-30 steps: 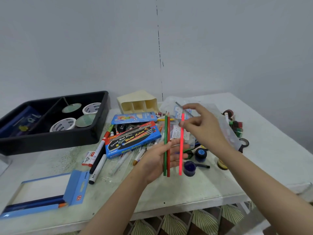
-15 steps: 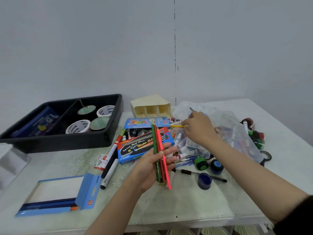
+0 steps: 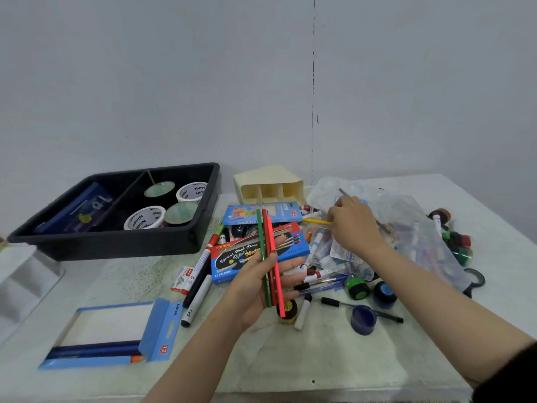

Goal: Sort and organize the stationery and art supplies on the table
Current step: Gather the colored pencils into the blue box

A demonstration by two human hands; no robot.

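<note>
Yellow pencil [image 3: 316, 221], the object of the coming grasp, lies on the clutter just left of the right hand [image 3: 353, 225]. Its long axis runs nearly level, left to right. Its right end meets the curled fingers [image 3: 335, 216]; its free end points away from them, toward the cream organiser [image 3: 270, 187].

The right hand hangs knuckles-up over the edge of the clear plastic bag [image 3: 412, 216]. Its fingertips are hidden beneath it, so it cannot be told whether they already pinch the pencil. A thin grey rod [image 3: 343, 194] shows above the knuckles, but whether it is held is likewise unclear.

The left hand [image 3: 255, 292] is raised palm-up nearer the body, above the watercolour box [image 3: 232, 258]. Its thumb presses a bundle of three coloured pencils [image 3: 268, 245], green, dark red and pink, across the fingers, tips pointing away.

The right hand is plainly the nearer to the yellow pencil. Judged from the task, the next move is a pinch at that pencil's near end, a turn through about a quarter circle to match the bundle's axis, and a pass leftward into the left palm. An open blue pencil box [image 3: 158, 327] lies on the surface [image 3: 319, 359] to the left.
</note>
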